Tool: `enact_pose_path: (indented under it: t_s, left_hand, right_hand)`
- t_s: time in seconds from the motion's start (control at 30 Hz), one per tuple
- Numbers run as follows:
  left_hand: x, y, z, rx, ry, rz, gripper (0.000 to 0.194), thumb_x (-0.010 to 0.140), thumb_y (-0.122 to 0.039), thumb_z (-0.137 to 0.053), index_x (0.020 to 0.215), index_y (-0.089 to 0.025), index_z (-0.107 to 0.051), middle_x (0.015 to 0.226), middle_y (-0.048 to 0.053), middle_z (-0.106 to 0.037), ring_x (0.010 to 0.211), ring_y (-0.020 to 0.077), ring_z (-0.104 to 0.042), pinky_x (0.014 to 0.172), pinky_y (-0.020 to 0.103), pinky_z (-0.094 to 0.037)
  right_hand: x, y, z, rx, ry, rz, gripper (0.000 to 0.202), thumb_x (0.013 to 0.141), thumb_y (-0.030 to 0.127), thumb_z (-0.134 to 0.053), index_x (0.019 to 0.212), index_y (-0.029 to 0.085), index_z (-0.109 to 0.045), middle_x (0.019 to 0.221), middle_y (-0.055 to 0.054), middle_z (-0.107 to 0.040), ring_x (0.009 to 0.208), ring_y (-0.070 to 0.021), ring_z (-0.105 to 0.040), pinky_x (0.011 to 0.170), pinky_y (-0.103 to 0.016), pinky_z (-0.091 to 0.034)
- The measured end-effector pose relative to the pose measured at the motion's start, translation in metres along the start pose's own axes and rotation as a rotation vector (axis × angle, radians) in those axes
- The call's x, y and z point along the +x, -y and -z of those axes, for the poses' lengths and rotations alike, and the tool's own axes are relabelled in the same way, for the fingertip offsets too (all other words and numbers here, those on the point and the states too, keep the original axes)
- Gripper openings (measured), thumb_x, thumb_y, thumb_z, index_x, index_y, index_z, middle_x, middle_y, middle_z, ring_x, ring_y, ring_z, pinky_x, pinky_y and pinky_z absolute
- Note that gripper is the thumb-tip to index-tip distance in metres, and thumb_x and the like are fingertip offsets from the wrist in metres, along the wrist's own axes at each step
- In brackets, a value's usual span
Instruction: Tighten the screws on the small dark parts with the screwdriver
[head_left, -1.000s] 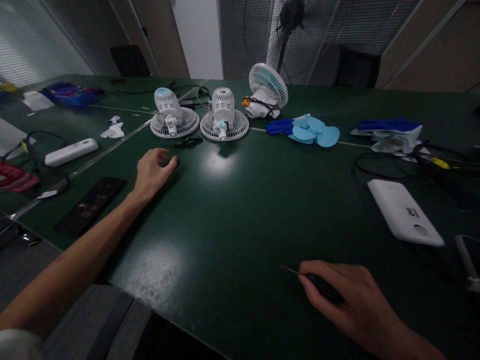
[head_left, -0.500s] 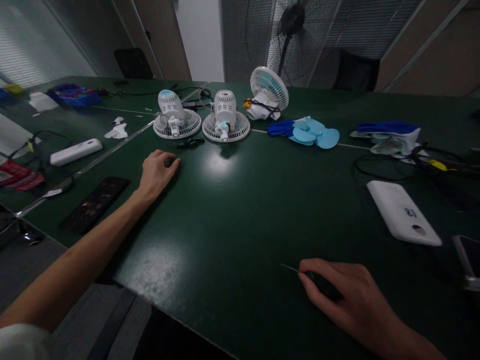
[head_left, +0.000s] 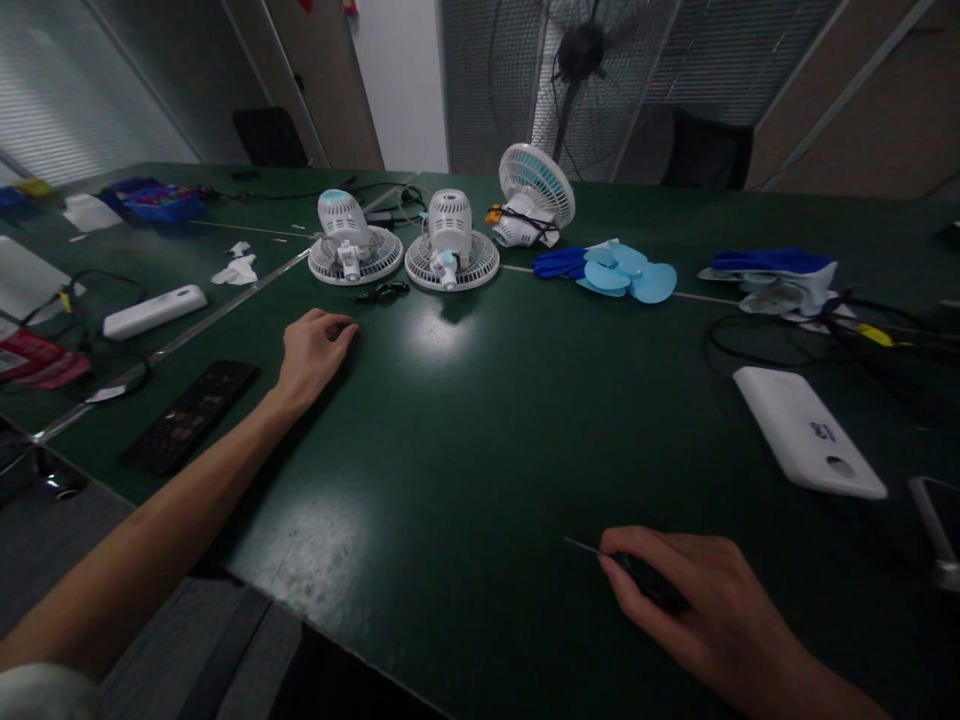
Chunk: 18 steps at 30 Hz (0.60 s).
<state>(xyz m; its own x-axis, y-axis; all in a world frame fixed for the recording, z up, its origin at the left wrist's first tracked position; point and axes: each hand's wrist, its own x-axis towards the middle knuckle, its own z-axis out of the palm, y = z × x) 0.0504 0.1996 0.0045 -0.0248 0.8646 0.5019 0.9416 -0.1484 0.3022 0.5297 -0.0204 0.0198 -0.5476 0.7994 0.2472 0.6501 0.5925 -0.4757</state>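
Note:
My right hand [head_left: 697,600] rests near the table's front edge, closed around the black handle of a screwdriver [head_left: 654,583]. Its thin metal shaft points left, clear of other things. Farther off on the left, my left hand [head_left: 311,350] lies on the table with fingers curled; a small dark piece shows between thumb and fingers, too little of it to name. Just beyond that hand is a cluster of small black parts [head_left: 382,292]. Behind stand two white fan heads, a left one [head_left: 349,240] and a right one [head_left: 451,240], both face down on their grilles.
A third fan [head_left: 534,195] leans at the back. Light blue fan blades [head_left: 628,272] lie by blue gloves [head_left: 559,263]. Right are another glove [head_left: 772,272], cables and a white case [head_left: 810,430]; left, a black tray [head_left: 189,418] and a white bar [head_left: 155,311].
The view has tipped up slightly, so everything sits a little lower in it. Both hands keep nearly the same place and hold.

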Motion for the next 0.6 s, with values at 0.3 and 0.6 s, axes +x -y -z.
enact_pose_path:
  t_s: [0.3, 0.6]
  left_hand:
    - [0.005, 0.009, 0.004, -0.057, 0.003, 0.072, 0.041, 0.091, -0.033, -0.05, 0.124, -0.017, -0.068, 0.114, 0.011, -0.069, 0.097, 0.0246, -0.065, 0.091, 0.036, -0.05]
    - [0.007, 0.023, 0.008, -0.188, 0.255, -0.118, 0.042, 0.089, -0.045, -0.058, 0.121, -0.023, -0.073, 0.116, 0.009, -0.071, 0.096, 0.0237, -0.066, 0.086, 0.032, -0.051]
  right_hand:
    - [-0.001, -0.003, -0.003, -0.002, 0.012, -0.006, 0.014, 0.102, 0.027, -0.053, 0.113, 0.025, -0.062, 0.078, 0.005, -0.072, 0.059, -0.0104, -0.069, 0.055, -0.023, -0.051]
    - [0.0, -0.002, -0.001, 0.019, 0.012, -0.005, 0.013, 0.102, 0.028, -0.053, 0.113, 0.026, -0.061, 0.077, 0.005, -0.071, 0.058, -0.0108, -0.069, 0.053, -0.023, -0.049]
